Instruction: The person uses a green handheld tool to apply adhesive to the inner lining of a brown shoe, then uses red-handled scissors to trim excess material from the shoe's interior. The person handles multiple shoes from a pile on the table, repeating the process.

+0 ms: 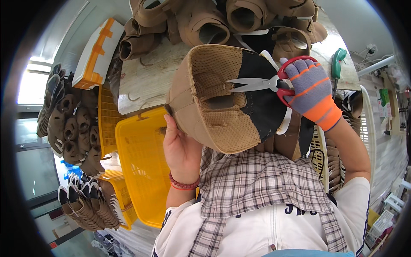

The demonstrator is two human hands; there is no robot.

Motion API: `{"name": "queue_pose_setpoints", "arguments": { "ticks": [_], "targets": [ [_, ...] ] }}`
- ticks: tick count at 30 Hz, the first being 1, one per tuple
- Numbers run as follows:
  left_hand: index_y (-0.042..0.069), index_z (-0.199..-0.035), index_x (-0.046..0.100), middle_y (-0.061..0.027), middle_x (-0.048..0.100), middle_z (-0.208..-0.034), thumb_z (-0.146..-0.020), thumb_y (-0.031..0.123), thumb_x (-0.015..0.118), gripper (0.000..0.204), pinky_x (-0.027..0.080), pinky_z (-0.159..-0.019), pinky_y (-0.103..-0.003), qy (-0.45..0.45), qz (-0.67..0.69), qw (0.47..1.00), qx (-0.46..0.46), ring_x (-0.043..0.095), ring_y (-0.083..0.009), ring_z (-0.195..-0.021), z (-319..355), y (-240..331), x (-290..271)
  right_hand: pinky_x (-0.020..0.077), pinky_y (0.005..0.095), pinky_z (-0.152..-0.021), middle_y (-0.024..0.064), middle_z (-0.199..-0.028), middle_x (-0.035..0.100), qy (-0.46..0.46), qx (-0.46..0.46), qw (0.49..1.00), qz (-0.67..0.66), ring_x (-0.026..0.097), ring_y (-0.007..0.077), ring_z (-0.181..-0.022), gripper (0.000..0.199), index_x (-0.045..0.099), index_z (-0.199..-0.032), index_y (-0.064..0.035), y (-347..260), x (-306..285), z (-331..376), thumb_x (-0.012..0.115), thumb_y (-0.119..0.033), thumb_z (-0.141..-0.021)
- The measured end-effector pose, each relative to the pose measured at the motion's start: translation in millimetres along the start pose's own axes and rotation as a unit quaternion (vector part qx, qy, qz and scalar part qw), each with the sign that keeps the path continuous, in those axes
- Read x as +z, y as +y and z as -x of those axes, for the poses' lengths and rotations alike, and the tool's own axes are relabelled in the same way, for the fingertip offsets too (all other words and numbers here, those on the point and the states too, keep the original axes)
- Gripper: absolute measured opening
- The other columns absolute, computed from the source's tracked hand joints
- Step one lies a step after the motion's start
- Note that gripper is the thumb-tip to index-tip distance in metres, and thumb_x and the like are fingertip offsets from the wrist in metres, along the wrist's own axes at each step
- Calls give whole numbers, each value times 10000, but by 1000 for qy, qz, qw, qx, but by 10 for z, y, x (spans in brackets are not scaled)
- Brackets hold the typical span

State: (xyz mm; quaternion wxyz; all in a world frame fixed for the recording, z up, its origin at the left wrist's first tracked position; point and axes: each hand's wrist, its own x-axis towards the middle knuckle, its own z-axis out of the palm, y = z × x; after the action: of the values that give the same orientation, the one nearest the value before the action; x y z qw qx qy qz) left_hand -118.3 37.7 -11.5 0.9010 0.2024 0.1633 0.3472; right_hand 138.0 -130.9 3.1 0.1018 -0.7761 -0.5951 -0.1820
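My bare left hand, with a beaded bracelet at the wrist, grips the outer left side of a brown shoe upper. The upper is turned with its opening toward me, showing tan mesh lining and a black section on the right. My right hand, in a grey and orange glove, is closed around the red handles of a pair of scissors. The blades are slightly parted and point left, over the inside of the upper. Whether they touch the lining, I cannot tell.
More brown uppers are heaped along the table's far side. A yellow basket stands at my left, with stacked uppers beyond it. A white box with orange tape is at upper left; a green corded tool is at right.
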Motion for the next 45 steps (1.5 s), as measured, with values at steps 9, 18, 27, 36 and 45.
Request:
{"name": "queue_pose_setpoints", "arguments": {
  "ticks": [9, 18, 27, 36, 45],
  "targets": [
    [6, -1446, 170, -288, 176, -1476, -992, 299, 405, 588, 188, -1141, -486, 11, 16, 1000, 2, 194, -361, -1387, 20, -22, 43, 471, 378, -724, 79, -950, 577, -37, 50, 998, 12, 568, 266, -865, 630, 541, -1226, -96, 85, 107, 122, 755, -239, -651],
    [-10, -1438, 185, -276, 201, -1475, -990, 298, 415, 590, 177, -1145, -478, -2, 32, 999, -7, 208, -344, -1387, 45, -60, 116, 472, 364, -723, 83, -937, 583, 1, -5, 999, 47, 573, 261, -855, 632, 540, -1224, -79, -51, -36, -68, 752, -244, -653],
    [32, -1454, 167, -274, 169, -1485, -1000, 294, 379, 566, 170, -1148, -482, 3, 20, 1000, -2, 187, -343, -1395, 38, -61, 45, 469, 371, -744, 75, -949, 596, 32, 33, 999, 24, 575, 279, -863, 486, 592, -1051, -71, 50, -173, 34, 758, -196, -611],
    [27, -1430, 253, -156, 321, -1460, -995, 292, 390, 527, 206, -1147, -421, -15, 47, 999, -17, 291, -282, -1363, 6, -119, -98, 497, 347, -660, 116, -785, 628, -348, 64, 926, -131, 623, 281, -762, 383, 626, -915, -60, -196, -407, 45, 737, -348, -688],
    [-51, -1441, 140, -204, 183, -1507, -985, 382, 383, 674, 179, -1156, -427, 10, -35, 999, 10, 193, -287, -1402, 43, -200, -194, 506, 344, -641, 94, -745, 628, -305, -11, 944, -122, 641, 254, -733, 468, 631, -907, -53, -293, -256, 166, 721, -455, -685]
  ]
}}
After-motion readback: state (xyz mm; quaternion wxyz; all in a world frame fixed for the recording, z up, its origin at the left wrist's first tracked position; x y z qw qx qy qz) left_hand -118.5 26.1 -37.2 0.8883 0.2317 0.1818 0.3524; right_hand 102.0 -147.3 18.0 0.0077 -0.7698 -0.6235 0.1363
